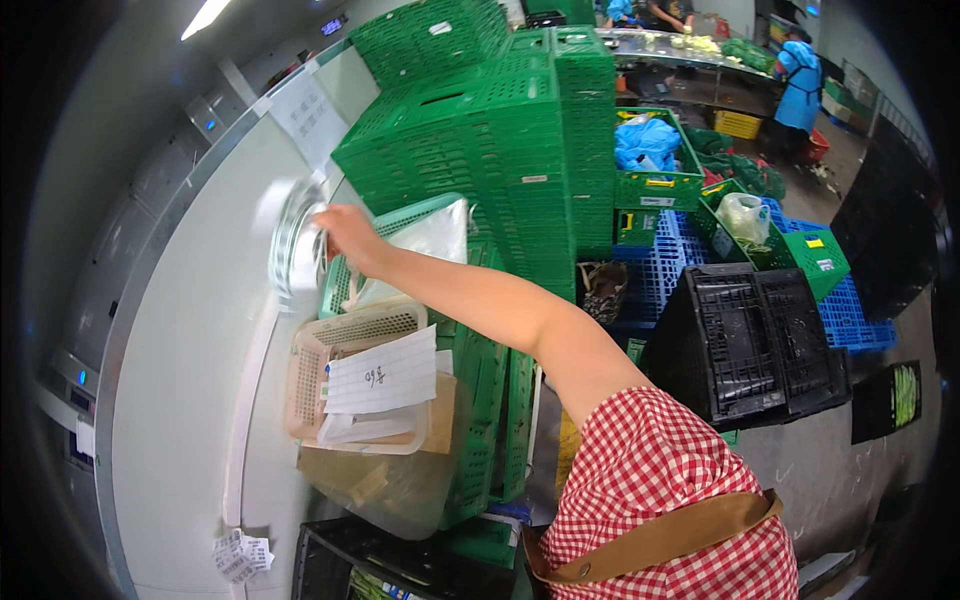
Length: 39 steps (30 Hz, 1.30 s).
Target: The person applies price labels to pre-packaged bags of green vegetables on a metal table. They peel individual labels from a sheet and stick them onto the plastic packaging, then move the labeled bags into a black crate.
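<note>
My right hand reaches across to the upper left, its fingers closed on the rim of a blurred roll of clear and white tape or film, close to the pale wall panel. Just below my wrist is a light-green plastic basket with a clear plastic bag in it. Nearer to me, a pale pink perforated basket holds papers, one a sheet with handwriting. It rests on a cardboard box partly wrapped in clear plastic. My left hand is out of view.
Tall stacks of green crates stand beyond my arm. On the right are black crates and blue pallets. Paper slips hang on the wall panel. Farther off, a person in a blue apron stands by a metal table.
</note>
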Available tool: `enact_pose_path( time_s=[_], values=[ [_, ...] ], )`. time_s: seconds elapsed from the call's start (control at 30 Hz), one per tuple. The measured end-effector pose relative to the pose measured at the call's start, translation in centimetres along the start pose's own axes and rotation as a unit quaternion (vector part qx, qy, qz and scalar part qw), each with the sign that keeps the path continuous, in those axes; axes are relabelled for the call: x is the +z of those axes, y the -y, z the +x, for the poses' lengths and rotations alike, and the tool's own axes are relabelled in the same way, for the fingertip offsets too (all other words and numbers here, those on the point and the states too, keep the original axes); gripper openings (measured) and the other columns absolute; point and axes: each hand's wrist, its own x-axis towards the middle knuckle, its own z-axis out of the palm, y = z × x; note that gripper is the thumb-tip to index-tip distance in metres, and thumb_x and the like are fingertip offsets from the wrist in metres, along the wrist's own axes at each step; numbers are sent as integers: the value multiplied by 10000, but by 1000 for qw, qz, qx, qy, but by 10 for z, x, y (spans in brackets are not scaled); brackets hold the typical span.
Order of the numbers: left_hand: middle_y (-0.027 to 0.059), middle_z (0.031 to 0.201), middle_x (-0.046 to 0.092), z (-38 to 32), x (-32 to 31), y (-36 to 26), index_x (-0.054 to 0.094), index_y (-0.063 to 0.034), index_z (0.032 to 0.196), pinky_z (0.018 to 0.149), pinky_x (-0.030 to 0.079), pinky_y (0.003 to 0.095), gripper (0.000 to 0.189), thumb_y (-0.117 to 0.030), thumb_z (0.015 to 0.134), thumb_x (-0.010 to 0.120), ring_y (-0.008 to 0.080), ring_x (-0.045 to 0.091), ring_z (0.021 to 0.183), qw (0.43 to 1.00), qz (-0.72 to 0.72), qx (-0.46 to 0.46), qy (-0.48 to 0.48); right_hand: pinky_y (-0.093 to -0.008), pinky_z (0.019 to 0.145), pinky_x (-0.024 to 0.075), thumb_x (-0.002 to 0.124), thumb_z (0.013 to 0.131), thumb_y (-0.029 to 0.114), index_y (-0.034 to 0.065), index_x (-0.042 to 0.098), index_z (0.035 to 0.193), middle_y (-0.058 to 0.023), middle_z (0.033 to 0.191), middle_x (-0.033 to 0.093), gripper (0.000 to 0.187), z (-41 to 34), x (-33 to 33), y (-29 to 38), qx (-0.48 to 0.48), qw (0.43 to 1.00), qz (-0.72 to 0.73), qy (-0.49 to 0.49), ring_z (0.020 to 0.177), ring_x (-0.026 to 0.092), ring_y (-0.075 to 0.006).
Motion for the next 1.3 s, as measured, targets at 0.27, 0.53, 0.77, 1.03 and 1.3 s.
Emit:
enact_pose_path(
  time_s=[0.27, 0.53, 0.77, 1.03, 1.3],
  values=[
    [169, 762, 636, 4, -28, -2, 641, -6, 878, 628, 481, 374, 271, -263, 940, 584, 281, 589, 661, 1000, 15, 2, 23, -257, 538, 481, 602, 942, 298, 29, 597, 876, -31, 695, 603, 277, -271, -21, 111, 167, 963, -13, 212, 584, 593, -113],
    [171, 945, 663, 29, -92, -72, 627, 44, 1068, 784, 477, 383, 281, -204, 939, 607, 264, 592, 833, 879, -401, -20, 258, -384, 540, 472, 621, 905, 274, -10, 585, 808, -140, 648, 614, 303, -501, 54, 124, 52, 868, -74, 489, 595, 619, -271],
    [87, 865, 653, 7, -116, -58, 626, 67, 987, 718, 464, 311, 199, -114, 906, 650, 135, 537, 781, 833, -472, -47, 285, -502, 594, 445, 475, 950, 297, 14, 543, 829, -211, 679, 583, 315, -570, 93, 143, -46, 849, -180, 496, 695, 576, -435],
    [111, 941, 672, -22, -124, -7, 619, 75, 1084, 764, 498, 288, 240, -119, 944, 615, 130, 584, 860, 824, -468, -20, 318, -474, 556, 427, 489, 950, 282, 36, 522, 789, -184, 642, 560, 296, -623, 106, 165, -72, 853, -230, 464, 661, 566, -408],
    [88, 718, 628, -37, -147, 84, 609, 3, 821, 643, 479, 291, 174, -127, 935, 585, 159, 568, 675, 864, -432, -135, 220, -464, 538, 418, 549, 926, 275, 56, 525, 774, -178, 649, 534, 267, -606, 125, 171, -66, 899, -248, 354, 638, 555, -406]
  ],
)
